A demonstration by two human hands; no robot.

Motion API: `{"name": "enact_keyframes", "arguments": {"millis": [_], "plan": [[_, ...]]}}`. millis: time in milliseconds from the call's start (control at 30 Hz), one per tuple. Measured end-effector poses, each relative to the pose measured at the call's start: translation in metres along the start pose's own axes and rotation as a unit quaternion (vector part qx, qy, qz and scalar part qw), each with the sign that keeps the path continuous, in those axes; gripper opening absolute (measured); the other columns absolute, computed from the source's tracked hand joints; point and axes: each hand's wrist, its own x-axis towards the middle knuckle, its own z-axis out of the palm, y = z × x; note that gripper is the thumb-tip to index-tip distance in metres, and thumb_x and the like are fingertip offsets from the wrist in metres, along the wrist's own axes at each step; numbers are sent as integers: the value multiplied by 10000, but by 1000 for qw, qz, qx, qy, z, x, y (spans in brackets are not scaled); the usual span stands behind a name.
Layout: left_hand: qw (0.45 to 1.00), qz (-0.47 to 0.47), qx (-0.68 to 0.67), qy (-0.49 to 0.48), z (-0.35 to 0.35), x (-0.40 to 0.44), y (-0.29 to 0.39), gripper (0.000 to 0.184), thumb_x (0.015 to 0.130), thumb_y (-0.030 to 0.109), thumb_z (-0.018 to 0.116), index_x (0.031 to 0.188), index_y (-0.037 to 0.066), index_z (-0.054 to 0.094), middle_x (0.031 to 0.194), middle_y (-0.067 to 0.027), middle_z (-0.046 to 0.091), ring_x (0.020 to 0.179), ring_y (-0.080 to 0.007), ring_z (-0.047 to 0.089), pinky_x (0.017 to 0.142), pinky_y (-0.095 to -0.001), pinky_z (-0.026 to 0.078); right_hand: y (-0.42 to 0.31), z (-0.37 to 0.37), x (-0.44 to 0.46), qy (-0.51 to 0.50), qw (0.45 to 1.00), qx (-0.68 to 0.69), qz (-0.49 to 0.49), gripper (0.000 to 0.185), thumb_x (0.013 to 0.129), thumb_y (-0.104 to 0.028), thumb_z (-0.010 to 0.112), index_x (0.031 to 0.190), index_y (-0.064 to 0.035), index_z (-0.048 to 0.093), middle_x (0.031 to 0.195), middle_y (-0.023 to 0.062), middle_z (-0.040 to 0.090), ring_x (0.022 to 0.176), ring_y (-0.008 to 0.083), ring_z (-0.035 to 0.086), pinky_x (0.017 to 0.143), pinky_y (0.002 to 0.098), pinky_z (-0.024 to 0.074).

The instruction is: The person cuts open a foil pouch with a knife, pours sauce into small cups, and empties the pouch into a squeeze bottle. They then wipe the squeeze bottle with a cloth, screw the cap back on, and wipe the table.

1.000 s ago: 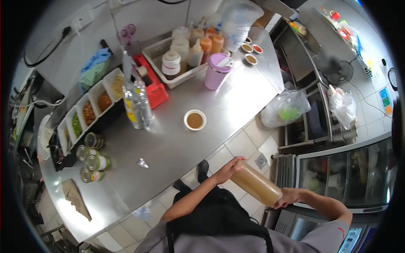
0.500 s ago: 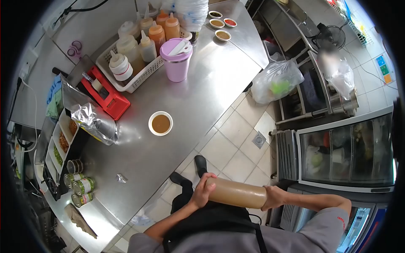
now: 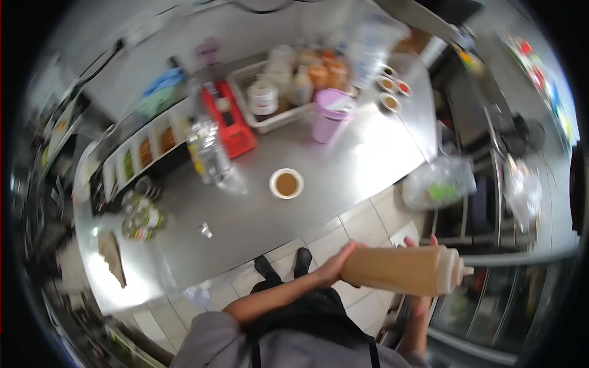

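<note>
You stand in a tiled kitchen at a steel table (image 3: pixel 245 227), its near edge just ahead of your shoes. Nearest you, over the floor, a squeeze bottle (image 3: pixel 389 270) of tan sauce lies nearly level between your hands, nozzle pointing to your right. Your left hand (image 3: pixel 333 268) has its fingers clamped around the base. Your right hand (image 3: pixel 420 305) is behind the bottle toward the nozzle end; its fingertips show spread above, but you cannot tell how firmly they grip. Farther on, a white bowl (image 3: pixel 272 184) of brown sauce sits on the table. Beyond it stand a lilac tumbler (image 3: pixel 330 122) and a white basket (image 3: pixel 288 119) of other bottles, both blurred.
</note>
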Motion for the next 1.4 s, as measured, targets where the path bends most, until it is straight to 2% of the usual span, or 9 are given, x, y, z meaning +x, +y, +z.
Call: {"name": "enact_keyframes", "arguments": {"millis": [200,400,500,700,800,1033,1267,1333,1400], "plan": [[880,186,417,129,-7,-30,14,351,921,339,418,1183,109,457,888,-103,609,809,-190,593,660,-322,486,61,6,-3,-47,998,17,24,1014,495,-417,837,1259,19,333,1203,184,439,1122,301,436,962,436,331],[762,240,436,414,-46,-139,60,128,853,202,550,922,113,611,825,-77,635,807,-199,599,798,-347,426,58,9,4,-164,957,-189,145,929,488,-320,848,1196,26,356,1136,159,476,1048,264,480,858,389,417],[403,467,507,602,-105,-222,71,166,818,206,568,827,42,587,815,-80,589,833,-285,549,725,-364,446,58,56,11,-267,929,-212,147,931,432,-276,876,1163,29,387,1048,137,533,932,241,551,777,361,467],[10,231,390,891,-288,-446,81,154,798,183,560,810,37,608,788,-137,614,800,-323,582,754,-436,414,61,172,22,-456,875,-79,142,852,482,-199,860,1171,30,415,1082,138,557,984,230,554,866,356,441],[177,38,354,918,-302,-488,58,132,778,180,569,774,60,623,778,-98,623,793,-278,586,781,-422,396,86,231,25,-509,847,-112,108,900,492,-211,857,1210,25,368,1125,147,532,1032,237,530,901,364,419],[125,196,509,829,-255,-517,66,116,778,156,557,791,45,585,728,-126,607,761,-265,584,716,-377,408,116,355,6,-594,769,-223,81,944,517,-339,817,1238,40,341,1129,195,527,1042,267,532,890,359,426],[473,514,200,688,-163,-544,87,202,908,222,440,945,43,526,781,-42,569,682,-142,546,606,-305,457,127,419,-24,-623,733,-271,45,988,493,-432,769,1229,71,342,1055,247,558,974,308,570,841,347,449],[586,693,-46,417,-171,-531,63,273,921,278,423,1066,62,505,960,-40,567,854,-144,558,766,-292,460,124,426,-33,-642,718,-267,35,994,493,-442,766,1225,81,343,1044,254,560,967,314,571,842,347,449],[585,671,-43,452,-217,-454,13,392,914,278,433,1219,33,424,1180,-77,488,1025,-161,514,847,-294,442,120,427,-46,-676,679,-284,48,1001,491,-437,769,1229,85,339,1056,259,551,981,320,563,849,349,444]]}}
